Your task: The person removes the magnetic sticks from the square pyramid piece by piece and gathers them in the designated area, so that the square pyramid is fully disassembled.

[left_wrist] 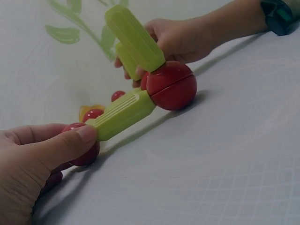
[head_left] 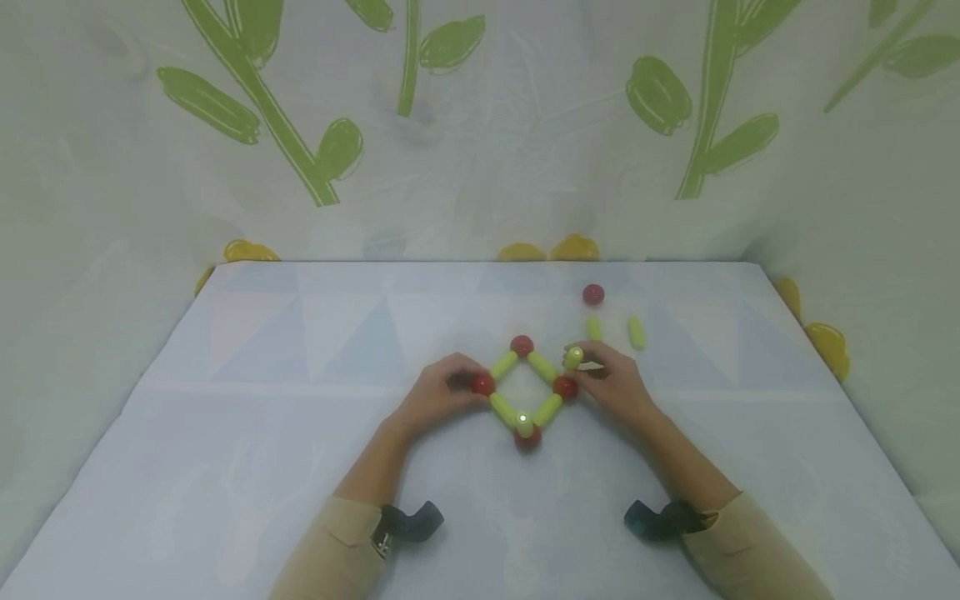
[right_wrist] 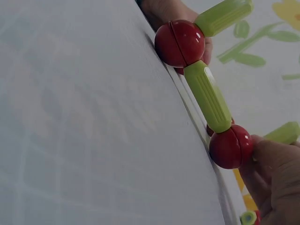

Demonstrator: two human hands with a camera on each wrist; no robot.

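Four-sided and flat on the table, a frame of lime-green sticks (head_left: 547,409) is joined at the corners by red balls (head_left: 522,345). At its left corner, my left hand (head_left: 442,390) pinches a red ball (left_wrist: 84,157) between thumb and fingers. My right hand (head_left: 617,385) is at the right corner, fingers around an upright green stick (head_left: 573,359), thumb against the red ball (right_wrist: 230,146) there. Whether that stick touches the ball is hidden by the fingers. Another green stick (left_wrist: 135,38) stands tilted up from the near-corner ball (left_wrist: 172,86).
Beyond my right hand lie two loose green sticks (head_left: 637,332) and a loose red ball (head_left: 593,294). The pale patterned table (head_left: 247,467) meets a leaf-printed backdrop (head_left: 480,167) at its far edge. Dark bands with cameras (head_left: 408,523) sit on both wrists.
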